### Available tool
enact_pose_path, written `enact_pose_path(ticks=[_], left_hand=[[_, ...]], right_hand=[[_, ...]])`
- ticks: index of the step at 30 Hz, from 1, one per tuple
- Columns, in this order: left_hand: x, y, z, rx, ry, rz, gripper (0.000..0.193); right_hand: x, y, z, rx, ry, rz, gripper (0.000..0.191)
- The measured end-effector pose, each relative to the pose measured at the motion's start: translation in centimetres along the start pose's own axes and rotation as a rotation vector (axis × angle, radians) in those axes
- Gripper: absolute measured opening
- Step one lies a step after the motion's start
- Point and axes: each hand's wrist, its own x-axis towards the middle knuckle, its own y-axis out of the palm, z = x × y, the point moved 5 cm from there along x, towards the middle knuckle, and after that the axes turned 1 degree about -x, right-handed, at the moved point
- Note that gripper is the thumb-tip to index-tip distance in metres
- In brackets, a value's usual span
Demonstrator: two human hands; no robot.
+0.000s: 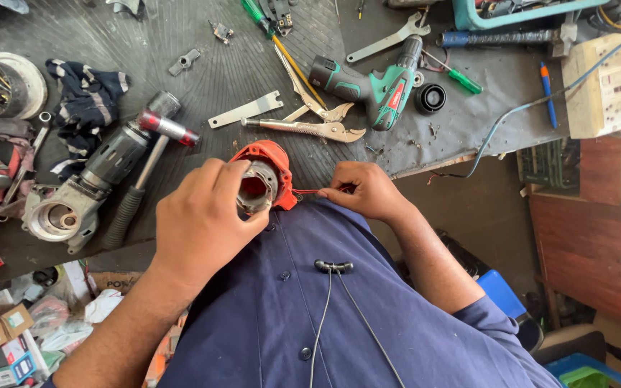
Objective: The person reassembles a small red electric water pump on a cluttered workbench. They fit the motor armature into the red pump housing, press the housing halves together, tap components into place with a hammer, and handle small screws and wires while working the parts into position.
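Seen from above, at the near edge of the dark tabletop [203, 79], just in front of a blue work shirt [310, 302]. Left hand [199, 219] wrapped around an orange motor housing [271, 162], grip closed on it, fingers curled over the left side and thumb pressed beneath the open grey mouth, which faces up toward the camera. Right hand [364, 190] just to the right of the housing, grip pressed together, thumb and forefinger pinching a thin red wire [307, 191] stretched from the housing's side to the fingertips. Housing thus between the two hands, touching the left, joined to the right only by the wire. Farther back on the tabletop: locking pliers [310, 128], a green cordless drill [375, 85], a flat metal wrench [246, 110]. To the left, a rubber mallet [145, 162] lying beside a grey gear casing [84, 190], and a dark rag [84, 100].
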Motion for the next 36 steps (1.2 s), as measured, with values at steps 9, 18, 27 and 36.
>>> enact_pose_path(ticks=[9,18,27,36], left_hand=[[-0.5,0.9,-0.5,-0.138,-0.004,-0.307,0.051],[-0.2,2.4,-1.7,-0.017,-0.219,-0.293,0.047],[-0.3,2.2,-1.1,-0.037,-0.332,-0.233,0.049],[0.0,1.4,-1.6,0.017,-0.317,-0.109,0.054]], right_hand=[[0.7,0.6,0.9,0.298,-0.172,0.106,0.019],[0.8,1.9,-1.5,0.278,-0.122,0.205,0.030],[1.7,1.7,-1.8,0.171,-0.064,0.438,0.033],[5.4,-2.2,4.4,-0.022,-0.477,0.164,0.101]])
